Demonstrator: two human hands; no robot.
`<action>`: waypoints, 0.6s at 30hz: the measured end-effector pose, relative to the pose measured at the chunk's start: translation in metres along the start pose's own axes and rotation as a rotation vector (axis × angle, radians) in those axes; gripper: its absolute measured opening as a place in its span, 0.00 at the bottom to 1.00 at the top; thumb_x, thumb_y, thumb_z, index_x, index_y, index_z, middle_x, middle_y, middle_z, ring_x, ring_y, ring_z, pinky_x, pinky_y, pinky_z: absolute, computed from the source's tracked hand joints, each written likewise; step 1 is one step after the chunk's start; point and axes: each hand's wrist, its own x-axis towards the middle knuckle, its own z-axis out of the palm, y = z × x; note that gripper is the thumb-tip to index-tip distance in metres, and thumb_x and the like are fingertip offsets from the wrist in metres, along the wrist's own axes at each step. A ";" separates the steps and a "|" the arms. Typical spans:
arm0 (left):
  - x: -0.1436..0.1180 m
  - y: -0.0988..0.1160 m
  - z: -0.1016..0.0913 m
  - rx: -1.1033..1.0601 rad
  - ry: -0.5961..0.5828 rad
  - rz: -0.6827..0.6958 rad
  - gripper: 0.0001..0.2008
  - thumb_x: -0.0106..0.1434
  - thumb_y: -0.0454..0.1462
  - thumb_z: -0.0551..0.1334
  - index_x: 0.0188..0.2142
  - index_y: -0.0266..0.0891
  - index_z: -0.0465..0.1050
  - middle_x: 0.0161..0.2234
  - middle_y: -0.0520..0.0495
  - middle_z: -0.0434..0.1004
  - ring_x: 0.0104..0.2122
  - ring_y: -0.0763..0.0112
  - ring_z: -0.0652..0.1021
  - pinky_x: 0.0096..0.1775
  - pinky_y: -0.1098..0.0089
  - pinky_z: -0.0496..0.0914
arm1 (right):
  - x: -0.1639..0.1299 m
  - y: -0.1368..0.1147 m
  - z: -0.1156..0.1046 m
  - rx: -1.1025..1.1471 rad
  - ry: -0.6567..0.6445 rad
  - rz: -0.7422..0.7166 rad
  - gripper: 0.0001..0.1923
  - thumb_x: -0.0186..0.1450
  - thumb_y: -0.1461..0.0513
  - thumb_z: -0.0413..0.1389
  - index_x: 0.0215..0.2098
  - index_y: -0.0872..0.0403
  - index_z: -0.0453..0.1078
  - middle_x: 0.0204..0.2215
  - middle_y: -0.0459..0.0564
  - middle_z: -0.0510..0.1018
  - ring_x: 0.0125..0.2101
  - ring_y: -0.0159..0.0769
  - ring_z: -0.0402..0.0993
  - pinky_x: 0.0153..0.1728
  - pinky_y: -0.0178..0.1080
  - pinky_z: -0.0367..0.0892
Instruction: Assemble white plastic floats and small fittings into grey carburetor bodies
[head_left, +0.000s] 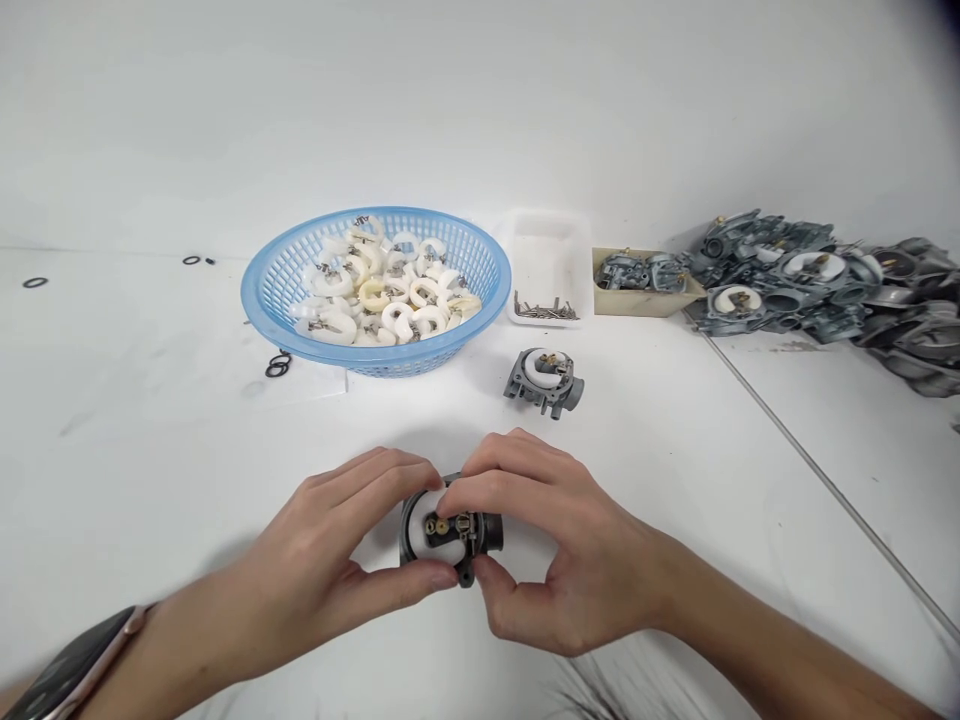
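Observation:
Both hands are on a grey metal carburetor body [407, 540] near the front middle of the table. A white C-shaped float [424, 548] sits in its bowl, around brass jets [437, 525]. My left hand [345, 545] grips the body's left side, thumb along the near edge and fingers over the far side. My right hand [551, 535] closes on the right side, its thumb at the near edge and its index finger reaching over the float. Whether the right fingers pinch a small part is hidden. Beyond them lies a second carburetor body [543, 382] with its own white float.
A blue basket [259, 310] holds several white floats. To its right stand a white tray [551, 235] with thin metal pins [546, 307] and a beige box [637, 303] of carburetor parts. Carburetor bodies [795, 275] are heaped at right. Black O-rings [277, 366] lie left.

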 end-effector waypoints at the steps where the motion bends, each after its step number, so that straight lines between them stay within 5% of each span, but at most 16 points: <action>1: 0.000 0.000 0.000 0.002 -0.001 0.001 0.14 0.77 0.45 0.67 0.57 0.47 0.69 0.46 0.49 0.80 0.41 0.68 0.81 0.42 0.72 0.78 | 0.000 0.000 0.000 0.001 -0.003 0.000 0.22 0.61 0.72 0.56 0.52 0.50 0.71 0.40 0.47 0.81 0.35 0.37 0.77 0.39 0.42 0.70; 18: 0.000 0.003 -0.001 -0.021 0.004 -0.020 0.14 0.76 0.43 0.68 0.57 0.47 0.70 0.45 0.49 0.81 0.38 0.66 0.82 0.40 0.70 0.79 | 0.000 0.000 -0.001 -0.025 -0.012 0.002 0.21 0.63 0.71 0.55 0.52 0.50 0.71 0.40 0.47 0.79 0.35 0.36 0.76 0.38 0.41 0.70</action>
